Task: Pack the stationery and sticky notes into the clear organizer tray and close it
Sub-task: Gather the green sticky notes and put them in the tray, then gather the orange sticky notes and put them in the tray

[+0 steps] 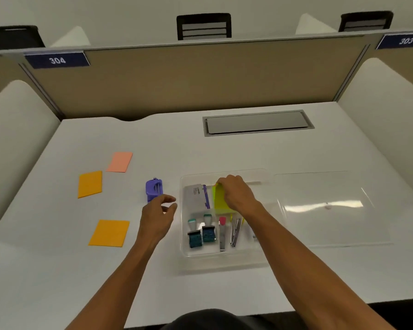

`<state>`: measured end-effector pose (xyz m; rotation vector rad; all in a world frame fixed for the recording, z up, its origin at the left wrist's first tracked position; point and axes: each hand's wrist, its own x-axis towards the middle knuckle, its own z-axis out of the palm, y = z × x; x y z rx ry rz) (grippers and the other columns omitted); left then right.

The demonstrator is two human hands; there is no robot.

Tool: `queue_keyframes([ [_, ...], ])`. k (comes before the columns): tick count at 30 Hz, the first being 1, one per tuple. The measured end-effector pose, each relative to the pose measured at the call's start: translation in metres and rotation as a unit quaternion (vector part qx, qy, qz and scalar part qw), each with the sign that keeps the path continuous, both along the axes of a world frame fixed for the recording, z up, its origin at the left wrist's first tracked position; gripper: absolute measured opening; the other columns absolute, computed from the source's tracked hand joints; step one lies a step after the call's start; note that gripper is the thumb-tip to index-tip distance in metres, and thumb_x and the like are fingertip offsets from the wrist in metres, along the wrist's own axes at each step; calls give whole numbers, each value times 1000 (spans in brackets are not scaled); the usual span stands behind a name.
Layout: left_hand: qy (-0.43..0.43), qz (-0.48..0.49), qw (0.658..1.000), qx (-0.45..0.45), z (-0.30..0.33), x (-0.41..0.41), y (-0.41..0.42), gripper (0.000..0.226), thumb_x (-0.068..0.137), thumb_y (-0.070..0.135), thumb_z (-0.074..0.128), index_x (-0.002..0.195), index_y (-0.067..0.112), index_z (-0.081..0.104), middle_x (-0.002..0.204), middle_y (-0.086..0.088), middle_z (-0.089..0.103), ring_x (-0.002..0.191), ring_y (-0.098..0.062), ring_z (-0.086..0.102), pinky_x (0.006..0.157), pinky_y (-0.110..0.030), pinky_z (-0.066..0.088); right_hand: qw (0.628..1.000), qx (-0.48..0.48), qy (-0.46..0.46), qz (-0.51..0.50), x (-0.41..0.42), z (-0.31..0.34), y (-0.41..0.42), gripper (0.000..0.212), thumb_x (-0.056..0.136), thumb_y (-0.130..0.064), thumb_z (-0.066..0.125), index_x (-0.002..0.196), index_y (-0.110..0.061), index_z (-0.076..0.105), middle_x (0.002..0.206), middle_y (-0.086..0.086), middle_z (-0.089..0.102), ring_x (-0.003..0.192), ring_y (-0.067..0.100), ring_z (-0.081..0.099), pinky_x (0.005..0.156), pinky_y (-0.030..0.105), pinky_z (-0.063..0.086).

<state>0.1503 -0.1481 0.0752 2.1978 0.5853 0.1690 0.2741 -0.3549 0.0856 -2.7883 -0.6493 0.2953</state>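
The clear organizer tray (185, 252) sits open on the white desk. Inside it lie a grey box with a purple edge (196, 195), two teal stamps (200, 232), a pink-tipped tool (222, 231) and a metal clip (235, 232). My right hand (236, 191) holds a yellow-green sticky note pad (219, 198) down in the tray's back compartment. My left hand (157, 215) hovers with loosely curled fingers just in front of a purple stapler-like item (153, 189) left of the tray, holding nothing. Two orange pads (90, 184) (110, 233) and a pink pad (119, 161) lie at left.
The tray's clear lid (329, 206) lies flat on the desk right of the tray. A grey cable hatch (258, 122) is set into the desk behind. Beige partition walls enclose the desk at the back and sides.
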Motion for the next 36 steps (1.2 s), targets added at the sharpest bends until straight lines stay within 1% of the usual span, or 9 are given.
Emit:
queue_keyframes([
  [4, 12, 54, 998, -5, -8, -34, 30, 19, 91, 22, 64, 110, 19, 64, 108, 2, 65, 87, -12, 60, 72, -23, 46, 1000, 8, 21, 12, 2, -12, 5, 54, 88, 9, 44, 136, -13, 50, 128, 13, 52, 117, 33, 47, 90, 43, 48],
  [9, 20, 102, 994, -11, -14, -60, 63, 18, 91, 21, 63, 109, 18, 65, 107, -1, 67, 88, -14, 61, 63, -19, 44, 995, 82, 31, -36, 2, -17, 14, 68, 81, 12, 52, 142, -17, 46, 152, 12, 33, 137, 33, 30, 106, 42, 39],
  [14, 34, 135, 990, -2, -22, -80, 92, 21, 89, 21, 65, 109, 15, 66, 105, -5, 68, 87, -19, 63, 71, -29, 46, 990, 121, 65, -30, 1, -11, 31, 52, 89, 1, 55, 136, -20, 51, 151, 9, 35, 136, 31, 30, 107, 39, 34],
  [17, 68, 125, 989, 38, -33, -87, 109, 36, 87, 21, 67, 121, 12, 59, 119, -9, 64, 103, -26, 60, 81, -33, 46, 984, 159, 76, -22, -6, -7, 46, 43, 94, -7, 55, 135, -19, 52, 148, 7, 38, 135, 28, 32, 108, 32, 30],
  [19, 106, 114, 987, 42, -43, -88, 117, 59, 84, 26, 72, 135, 12, 46, 135, -15, 51, 121, -33, 50, 96, -42, 42, 978, 196, 72, -14, -14, -4, 59, 39, 95, -10, 55, 133, -18, 54, 143, 5, 44, 132, 24, 39, 106, 26, 30],
  [22, 204, 79, 973, 69, -59, -91, 122, 91, 83, 50, 66, 151, 14, 17, 157, -13, 20, 144, -36, 18, 113, -50, 25, 970, 230, 72, -13, -24, -1, 79, 35, 95, -14, 57, 130, -20, 56, 139, 1, 49, 126, 20, 46, 108, 35, 39],
  [26, 258, 33, 950, 172, -77, -95, 127, 89, 86, 66, 46, 152, 15, 13, 161, -12, 1, 147, -35, -4, 117, -49, 13, 973, 218, 78, 9, -32, -4, 105, 33, 95, -18, 58, 127, -24, 58, 136, -3, 51, 121, 16, 50, 105, 36, 42],
  [32, 204, 57, 962, 171, -75, -92, 141, 75, 80, 58, 64, 138, 16, 40, 157, -17, 17, 144, -36, 14, 113, -47, 20, 978, 186, 89, 28, -37, -13, 144, 34, 95, -24, 60, 128, -26, 56, 136, -3, 51, 118, 14, 52, 99, 31, 44],
  [36, 225, 65, 954, 186, -66, -80, 155, 78, 70, 55, 76, 129, 15, 44, 141, -15, 32, 126, -36, 32, 99, -45, 35, 977, 183, 103, 46, -36, -14, 169, 34, 94, -23, 61, 127, -24, 56, 133, -3, 52, 112, 13, 54, 87, 21, 38],
])
